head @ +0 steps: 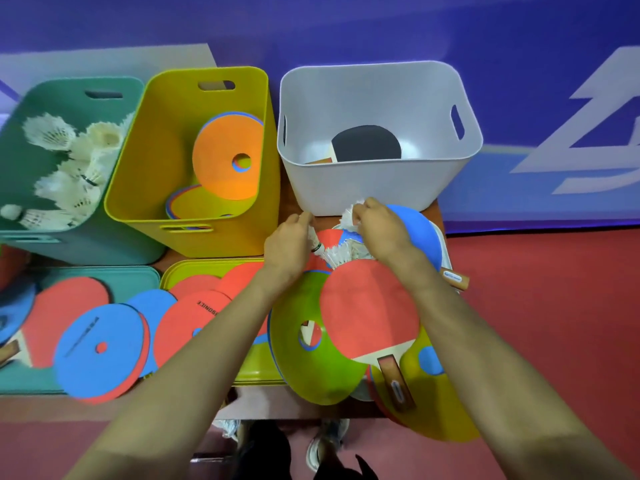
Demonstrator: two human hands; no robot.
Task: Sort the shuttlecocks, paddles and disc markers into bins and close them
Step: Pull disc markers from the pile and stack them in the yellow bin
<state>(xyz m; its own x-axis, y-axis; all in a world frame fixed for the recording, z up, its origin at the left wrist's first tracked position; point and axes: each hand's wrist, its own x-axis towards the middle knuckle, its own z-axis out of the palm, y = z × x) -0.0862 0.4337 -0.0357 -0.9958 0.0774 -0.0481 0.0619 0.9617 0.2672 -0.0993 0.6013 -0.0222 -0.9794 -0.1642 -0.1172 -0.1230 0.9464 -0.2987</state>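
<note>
Three open bins stand along the back of the table. The teal bin (20, 112) holds several white shuttlecocks (65, 161). The yellow bin (152, 140) holds disc markers, an orange one (221, 157) on top. The grey bin (363, 188) holds a black-faced paddle (367, 145). In front of the grey bin my left hand (287, 244) grips a shuttlecock (317, 242) by its feathers. My right hand (377, 225) pinches the feathers of another shuttlecock (349, 216). A further shuttlecock (337, 254) lies between them. A red paddle (367, 306) lies on a green disc (311, 368).
A teal lid (138, 282) and a yellow-green lid (194, 268) lie flat at the front, covered by red and blue discs (100, 351) and a paddle (65, 313). A blue disc (415, 230) sits under my right hand. A yellow disc (436, 410) overhangs the table's front edge. Red floor lies to the right.
</note>
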